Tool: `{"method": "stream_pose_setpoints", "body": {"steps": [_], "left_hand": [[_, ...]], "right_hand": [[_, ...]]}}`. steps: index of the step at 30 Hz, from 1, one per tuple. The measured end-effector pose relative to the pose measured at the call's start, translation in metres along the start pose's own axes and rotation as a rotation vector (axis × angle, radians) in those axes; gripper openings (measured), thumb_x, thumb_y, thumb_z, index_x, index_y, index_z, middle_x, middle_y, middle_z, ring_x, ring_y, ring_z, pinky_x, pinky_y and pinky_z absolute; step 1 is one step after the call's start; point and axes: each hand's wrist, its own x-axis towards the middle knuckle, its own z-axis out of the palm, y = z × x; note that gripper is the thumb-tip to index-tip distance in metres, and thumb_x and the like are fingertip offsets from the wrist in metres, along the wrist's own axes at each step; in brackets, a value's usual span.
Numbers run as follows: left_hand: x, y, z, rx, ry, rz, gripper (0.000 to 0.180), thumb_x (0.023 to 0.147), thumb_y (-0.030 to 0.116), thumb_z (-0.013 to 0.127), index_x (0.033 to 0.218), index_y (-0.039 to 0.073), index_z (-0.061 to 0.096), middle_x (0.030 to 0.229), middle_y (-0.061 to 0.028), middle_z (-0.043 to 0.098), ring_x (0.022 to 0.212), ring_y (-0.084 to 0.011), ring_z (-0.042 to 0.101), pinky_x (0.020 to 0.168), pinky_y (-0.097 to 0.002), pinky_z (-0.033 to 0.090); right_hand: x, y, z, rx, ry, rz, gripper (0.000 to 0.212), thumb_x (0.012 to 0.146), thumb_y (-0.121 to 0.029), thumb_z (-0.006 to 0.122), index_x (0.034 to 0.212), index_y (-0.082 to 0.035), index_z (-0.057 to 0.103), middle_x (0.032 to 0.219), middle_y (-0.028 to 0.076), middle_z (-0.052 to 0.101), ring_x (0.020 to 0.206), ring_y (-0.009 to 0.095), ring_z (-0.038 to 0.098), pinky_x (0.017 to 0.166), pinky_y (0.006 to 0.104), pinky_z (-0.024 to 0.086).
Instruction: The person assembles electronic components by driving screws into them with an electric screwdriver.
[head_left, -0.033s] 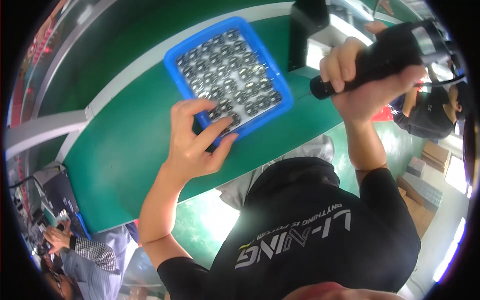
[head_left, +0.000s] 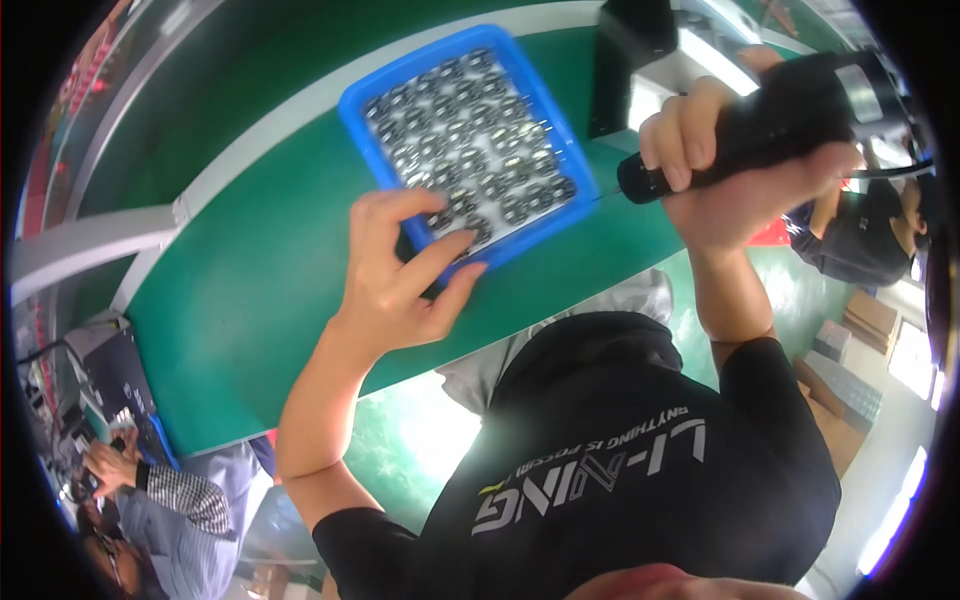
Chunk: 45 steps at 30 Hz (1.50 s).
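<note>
In my right hand [head_left: 720, 165] is a black electric screwdriver [head_left: 760, 125], with fingers and thumb wrapped round its body. Its thin bit points left, toward the right rim of a blue plastic tray [head_left: 375, 150]. Rows of small, round, dark metallic parts [head_left: 460, 130] lie on a white layer in this tray. My left hand [head_left: 395, 265] reaches over the tray's near left corner with fingers curved and apart. Two of its fingertips are at the nearest parts, and the thumb is by the near rim. I see nothing held between these fingers.
The tray stands on a green tabletop [head_left: 270, 270] with a pale frame along its far side. A black box-like object [head_left: 628, 70] stands beyond the tray's right side. One person [head_left: 190, 510] works at the lower left, another [head_left: 870, 225] at the right. Cardboard boxes [head_left: 835, 400] stand at the right.
The tray and table appear slightly farther right and up, as the view shifts a little. My left hand shifts slightly with the tray. My right hand keeps its hold on the electric screwdriver.
</note>
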Motion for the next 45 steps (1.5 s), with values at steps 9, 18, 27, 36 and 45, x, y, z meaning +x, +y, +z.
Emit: {"method": "stream_pose_setpoints", "body": {"steps": [9, 18, 27, 36, 45], "left_hand": [[-0.01, -0.003, -0.004, -0.039, -0.038, 0.123, 0.028, 0.062, 0.015, 0.077, 0.084, 0.001, 0.067, 0.11, -0.017, 0.057, 0.096, -0.0325, 0.055, 0.084, -0.047, 0.043], [-0.014, 0.009, 0.002, 0.127, -0.176, -0.016, 0.034, 0.069, 0.025, 0.076, 0.09, 0.001, 0.068, 0.116, -0.015, 0.055, 0.107, -0.0292, 0.052, 0.097, -0.0484, 0.039], [-0.015, 0.018, 0.01, 0.18, -0.179, -0.098, 0.03, 0.071, 0.023, 0.075, 0.09, 0.001, 0.068, 0.11, -0.0141, 0.054, 0.107, -0.0285, 0.052, 0.098, -0.052, 0.035], [-0.013, 0.018, 0.01, 0.174, -0.175, -0.088, 0.03, 0.071, 0.022, 0.075, 0.09, 0.001, 0.067, 0.108, -0.0143, 0.053, 0.105, -0.0287, 0.052, 0.098, -0.0521, 0.035], [-0.01, 0.012, 0.002, 0.027, -0.037, -0.046, 0.027, 0.067, 0.016, 0.079, 0.088, 0.003, 0.068, 0.1, -0.0123, 0.053, 0.086, -0.0284, 0.052, 0.081, -0.0458, 0.042]], "right_hand": [[-0.01, 0.071, 0.051, 0.054, -0.279, -0.024, 0.108, 0.062, -0.099, 0.03, 0.136, -0.022, 0.039, 0.066, 0.005, 0.05, 0.047, 0.018, 0.045, 0.053, 0.0334, 0.04], [-0.012, 0.083, 0.056, -0.012, -0.282, -0.008, 0.111, 0.057, -0.1, 0.03, 0.132, -0.019, 0.038, 0.064, 0.006, 0.05, 0.046, 0.02, 0.046, 0.05, 0.0339, 0.041], [-0.017, 0.086, 0.054, 0.069, -0.234, 0.025, 0.109, 0.061, -0.098, 0.033, 0.132, -0.015, 0.035, 0.065, 0.008, 0.052, 0.048, 0.021, 0.047, 0.052, 0.0348, 0.043], [-0.019, 0.087, 0.051, 0.015, -0.189, 0.061, 0.108, 0.062, -0.098, 0.033, 0.132, -0.016, 0.036, 0.064, 0.008, 0.051, 0.048, 0.02, 0.047, 0.054, 0.0349, 0.044], [-0.01, 0.034, 0.029, 0.082, -0.077, -0.078, 0.094, 0.074, -0.091, 0.039, 0.135, -0.019, 0.048, 0.066, 0.003, 0.046, 0.049, 0.016, 0.046, 0.057, 0.0345, 0.039]]}}
